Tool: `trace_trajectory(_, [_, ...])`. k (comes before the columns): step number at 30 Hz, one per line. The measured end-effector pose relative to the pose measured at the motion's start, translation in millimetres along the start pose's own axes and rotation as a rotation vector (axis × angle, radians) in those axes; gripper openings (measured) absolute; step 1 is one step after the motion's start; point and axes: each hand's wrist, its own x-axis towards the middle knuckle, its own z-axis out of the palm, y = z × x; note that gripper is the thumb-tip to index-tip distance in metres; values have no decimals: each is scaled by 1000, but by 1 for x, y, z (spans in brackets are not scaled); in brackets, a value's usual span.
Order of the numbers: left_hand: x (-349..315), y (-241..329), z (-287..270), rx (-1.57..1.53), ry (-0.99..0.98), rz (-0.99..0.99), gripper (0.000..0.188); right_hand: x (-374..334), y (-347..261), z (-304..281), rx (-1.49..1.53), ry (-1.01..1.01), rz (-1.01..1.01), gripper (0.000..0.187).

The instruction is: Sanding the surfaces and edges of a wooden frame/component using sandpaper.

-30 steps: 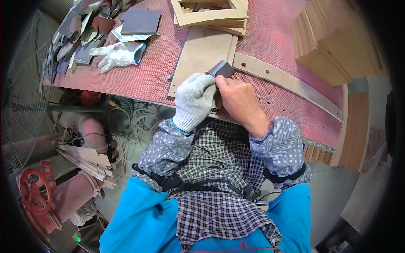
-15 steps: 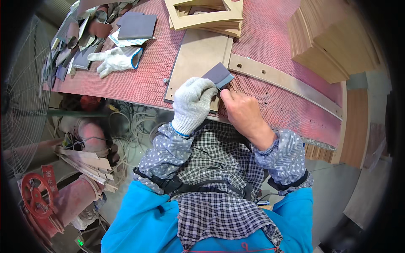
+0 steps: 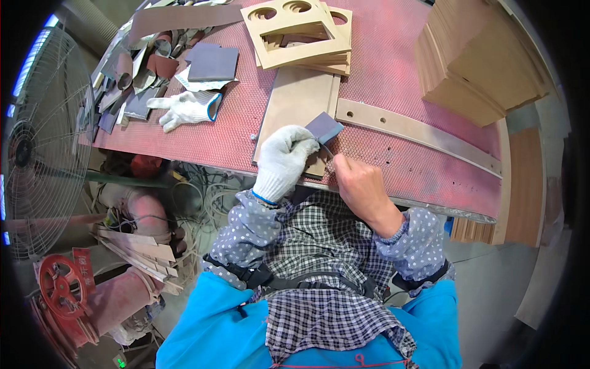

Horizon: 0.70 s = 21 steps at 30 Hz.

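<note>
My left hand (image 3: 284, 161), in a white knit glove with a blue cuff edge, grips a small grey sanding pad (image 3: 324, 128) with a bluish edge by its near corner. My bare right hand (image 3: 366, 192) is closed in a pinch just to the right. A thin dark strip (image 3: 328, 149) runs from the pad's near edge to its fingertips; the end inside the fingers is hidden. Beneath the left hand, a flat wooden board (image 3: 295, 104) lies on the red mesh-covered table (image 3: 393, 92) and reaches its front edge.
Cut-out wooden frames (image 3: 304, 52) are piled behind the board. A long drilled wooden strip (image 3: 424, 136) lies to the right, near tall stacks of wooden pieces (image 3: 467, 67). On the left are a spare white glove (image 3: 187, 107), grey pads (image 3: 212, 64), sandpaper scraps (image 3: 147, 77) and a fan (image 3: 46, 144).
My right hand has drawn slightly away from the pad, toward the lower right, and more of the thin strip shows. The left hand keeps its grip. The whole view has shifted a little.
</note>
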Motion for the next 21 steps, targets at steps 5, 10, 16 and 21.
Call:
trace_trajectory(5, [9, 14, -33, -160, -127, -34, 12, -4, 1, -10, -34, 52, 12, 8])
trace_trajectory(10, [15, 44, -58, -199, -212, -195, 21, 15, -11, -38, 43, 141, 41, 10])
trace_trajectory(16, [39, 23, -68, -39, -277, -141, 22, 24, 1, -41, 24, 33, 54, 12])
trace_trajectory(21, [41, 14, -66, 11, -307, -127, 25, 31, 0, -37, 34, -52, 80, 13])
